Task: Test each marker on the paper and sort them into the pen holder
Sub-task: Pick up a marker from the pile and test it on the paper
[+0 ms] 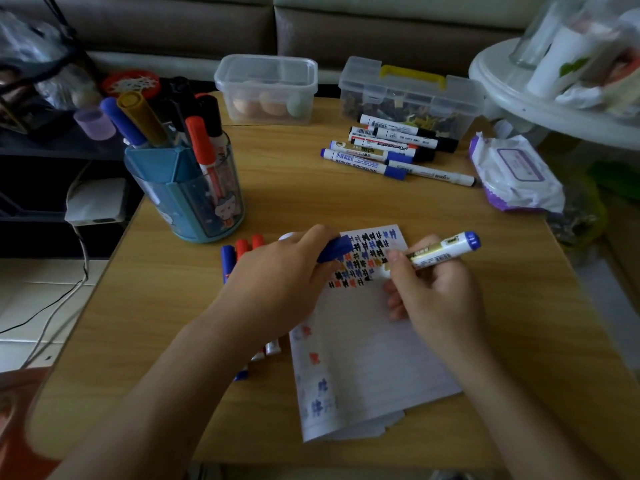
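— What stands beyond the left hand (pixel 277 271)?
— A grey-brown upholstered sofa (pixel 156 26) with a pale seat runs along the far side, past the far edge of the light wood-grain tabletop (pixel 311 202).
— And out past the right hand (pixel 440 289)?
— A round white plastic side table (pixel 491 81), far off to the right, its rim close beside the tabletop's corner.
— Left of the left hand?
— A dark low shelf unit (pixel 41 150). Below it are pale floor tiles (pixel 34 296), with a thin white cable (pixel 84 252) trailing down onto them. The light is dim throughout.

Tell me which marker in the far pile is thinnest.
The slim white marker lying nearest the wipes pack; the others have thicker barrels.
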